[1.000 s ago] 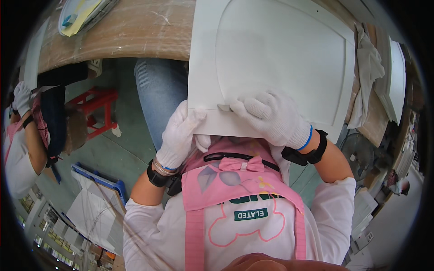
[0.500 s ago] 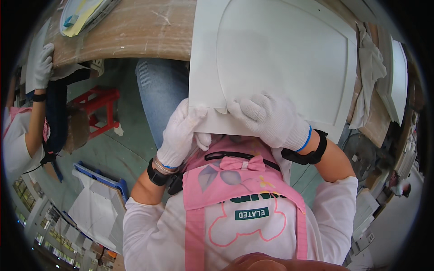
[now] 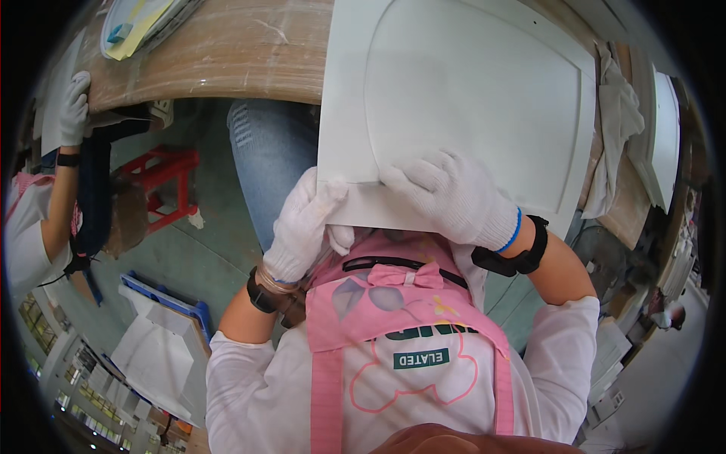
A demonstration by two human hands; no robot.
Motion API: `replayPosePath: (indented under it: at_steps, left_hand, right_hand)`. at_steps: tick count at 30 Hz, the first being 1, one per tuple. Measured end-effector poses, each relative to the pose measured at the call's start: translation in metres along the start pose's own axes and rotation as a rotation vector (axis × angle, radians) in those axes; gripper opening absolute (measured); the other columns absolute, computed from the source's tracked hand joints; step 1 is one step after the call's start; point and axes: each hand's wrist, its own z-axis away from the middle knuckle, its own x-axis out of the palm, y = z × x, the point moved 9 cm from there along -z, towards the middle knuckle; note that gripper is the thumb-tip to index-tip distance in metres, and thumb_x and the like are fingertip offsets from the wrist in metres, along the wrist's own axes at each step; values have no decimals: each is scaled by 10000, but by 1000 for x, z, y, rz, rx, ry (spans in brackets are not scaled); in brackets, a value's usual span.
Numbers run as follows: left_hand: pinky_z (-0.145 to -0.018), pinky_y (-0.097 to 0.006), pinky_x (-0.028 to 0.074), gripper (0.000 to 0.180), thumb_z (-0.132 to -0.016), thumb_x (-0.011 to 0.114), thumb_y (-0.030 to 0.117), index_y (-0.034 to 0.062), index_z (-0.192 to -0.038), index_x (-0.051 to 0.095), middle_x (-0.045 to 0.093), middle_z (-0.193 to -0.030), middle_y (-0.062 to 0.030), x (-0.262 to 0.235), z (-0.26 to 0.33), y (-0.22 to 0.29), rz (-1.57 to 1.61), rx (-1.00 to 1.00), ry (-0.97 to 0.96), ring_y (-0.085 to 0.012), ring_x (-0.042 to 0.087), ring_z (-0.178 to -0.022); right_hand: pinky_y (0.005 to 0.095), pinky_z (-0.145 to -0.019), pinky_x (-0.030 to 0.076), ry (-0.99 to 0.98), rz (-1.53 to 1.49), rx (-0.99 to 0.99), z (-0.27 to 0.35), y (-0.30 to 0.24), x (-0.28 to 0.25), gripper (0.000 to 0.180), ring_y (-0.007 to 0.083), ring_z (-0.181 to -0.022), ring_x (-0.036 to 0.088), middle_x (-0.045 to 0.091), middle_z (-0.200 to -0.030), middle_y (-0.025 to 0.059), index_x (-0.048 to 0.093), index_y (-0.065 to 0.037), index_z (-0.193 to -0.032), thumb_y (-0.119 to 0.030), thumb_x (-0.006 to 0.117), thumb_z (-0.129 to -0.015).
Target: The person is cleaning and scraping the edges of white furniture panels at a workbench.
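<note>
A large white moulded panel [image 3: 469,98] with a raised arched centre lies partly on a wooden workbench [image 3: 227,53] and overhangs toward me. My left hand [image 3: 302,227], in a white knit glove, grips the panel's near left corner. My right hand [image 3: 454,197], also gloved, presses flat on the panel's near edge with its fingers spread over the surface. Both wrists wear black bands. A pink apron [image 3: 401,333] covers my front below the panel.
Another person's gloved hand [image 3: 73,106] rests on a white board at the far left. A red stool [image 3: 162,185] stands under the bench. White panels lie on a blue pallet [image 3: 162,333] at lower left. A grey cloth [image 3: 616,129] hangs at the right.
The other person's gloved hand at the left has risen onto the bench edge. My own hands and the panel have hardly shifted.
</note>
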Motion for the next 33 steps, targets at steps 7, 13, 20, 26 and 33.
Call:
replayPosePath:
  at_steps: [7, 13, 20, 26, 33]
  left_hand:
    - [-434, -232, 431, 314, -1032, 537, 301, -6, -1094, 509, 582, -646, -55, 1, 0, 2, -16, -12, 5, -109, 520, -467]
    - [-442, -235, 429, 314, -1032, 535, 298, -9, -1097, 514, 574, -624, -54, 3, -1, 4, 20, 13, -26, -109, 517, -468]
    - [-398, -244, 448, 325, -1041, 504, 280, -21, -1163, 512, 594, -631, -80, 5, -5, 2, 32, 30, -135, -135, 539, -446]
    - [-436, -224, 446, 360, -1041, 532, 331, -16, -1134, 500, 585, -661, -50, 2, -1, 1, -25, -25, -33, -96, 528, -471]
    - [-436, -226, 455, 359, -1038, 541, 329, -12, -1138, 490, 603, -717, -59, 5, -2, 4, -4, -15, -82, -91, 535, -475]
  right_hand:
    - [373, -631, 516, -73, 80, -54, -4, -7, -1, 526, 249, -791, 617, 580, -898, 38, 593, -65, -1264, -160, 614, -746]
    - [383, -636, 507, 47, 12, -6, -8, -2, -7, 521, 257, -779, 607, 578, -906, 50, 595, -85, -1260, -160, 606, -745]
    - [386, -644, 505, -5, 5, -44, -4, -2, 1, 546, 261, -792, 614, 580, -921, 53, 582, -78, -1262, -174, 622, -727]
    - [388, -656, 511, -10, -32, -50, -6, -4, 1, 525, 261, -811, 624, 592, -929, 53, 590, -88, -1250, -180, 621, -734]
    - [392, -692, 526, -133, -60, 45, -27, 14, 2, 400, 285, -832, 640, 615, -935, 64, 613, -115, -1193, -174, 612, -798]
